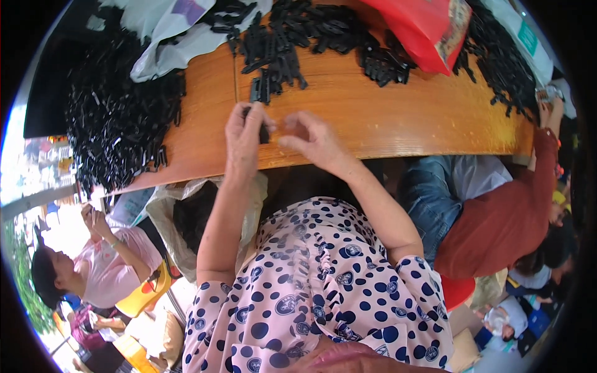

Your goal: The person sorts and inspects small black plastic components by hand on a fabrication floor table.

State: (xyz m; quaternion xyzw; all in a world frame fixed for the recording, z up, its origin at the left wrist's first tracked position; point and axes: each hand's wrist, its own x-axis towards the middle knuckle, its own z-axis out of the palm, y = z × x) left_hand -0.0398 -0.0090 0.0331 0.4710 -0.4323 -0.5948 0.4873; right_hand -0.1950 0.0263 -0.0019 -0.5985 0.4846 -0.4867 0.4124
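Note:
My left hand (244, 133) is closed just above the near edge of the wooden table, with a slim black plastic piece (264, 133) in it, partly hidden by the fingers. My right hand (314, 142) is close by on the right, its fingers bent and the thumb apart from them. I see nothing in it, though its fingertips are slightly blurred. Just beyond my left hand lie several similar black pieces (266, 86), joined to a looser spread of them (283, 46) reaching toward the far side.
A big heap of black pieces (115, 118) covers the table's (385, 118) left end. White bags (180, 46) and a red bag (429, 31) lie at the back. Another heap (507, 65) is at right. A pale sack (168, 202) is below the edge. People sit on both sides.

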